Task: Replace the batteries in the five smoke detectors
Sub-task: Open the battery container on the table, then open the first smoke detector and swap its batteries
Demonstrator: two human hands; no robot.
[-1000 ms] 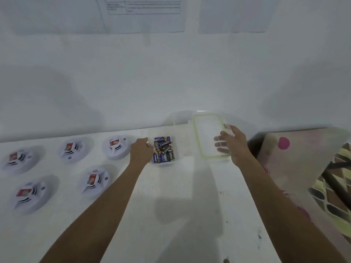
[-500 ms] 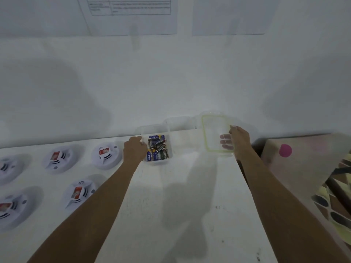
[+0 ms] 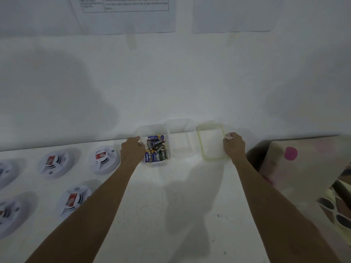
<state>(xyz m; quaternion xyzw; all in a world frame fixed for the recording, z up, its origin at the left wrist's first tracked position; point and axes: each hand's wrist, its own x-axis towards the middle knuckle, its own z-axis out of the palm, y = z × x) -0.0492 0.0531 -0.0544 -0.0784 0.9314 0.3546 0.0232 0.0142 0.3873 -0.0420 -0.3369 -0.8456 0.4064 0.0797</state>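
the batteries (image 3: 156,149) lie in a loose heap inside a clear plastic box (image 3: 152,128), open at the top, which stands at the back of the white table (image 3: 171,205) close to the wall. the left hand (image 3: 133,151) grips the box's left wall, fingers curled over its rim. just right of it stands a second clear box (image 3: 180,137), and right of that is the lid (image 3: 211,144), clear with a yellow-green rim. the right hand (image 3: 234,147) holds the lid by its right edge, fingers curled around it; whether the lid lies flat on the table i cannot tell. five white round smoke detectors with red labels sit left of the box: one (image 3: 103,160) near the left hand, one (image 3: 53,164) further left, one (image 3: 75,201) beside the left forearm, and two (image 3: 5,171) (image 3: 7,213) cut by the left edge. printed sheets (image 3: 125,14) hang on the wall. a patterned cloth (image 3: 303,168) with a pink dot lies right of the table.
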